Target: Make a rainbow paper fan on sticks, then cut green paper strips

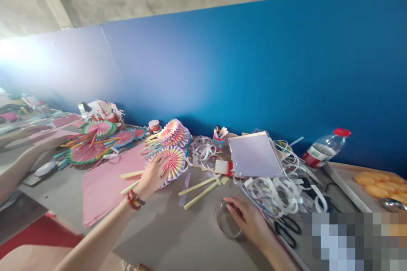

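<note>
My left hand [154, 172], with a beaded bracelet at the wrist, lies with fingers stretched over a pleated paper fan [174, 161] in pink, yellow and lilac. Pale sticks [132, 175] stick out from the fan toward the lower left. More pleated fans [174, 134] are heaped just behind it. My right hand [243, 220] is low on the grey table, its bent fingers over the rim of a clear ring that looks like a roll of tape [220, 225]. Two loose yellow sticks [200, 191] lie between my hands. Black-handled scissors [288, 230] lie beside my right forearm.
Pink paper sheets [98, 190] lie at left. Curled white strips [276, 194] and a lilac pack [254, 154] lie right of centre. A red-capped bottle [327, 148] tilts beside a tray [346, 186]. Another person's arms [23, 161] reach toward more fans [87, 152]. A blue partition [254, 72] stands behind.
</note>
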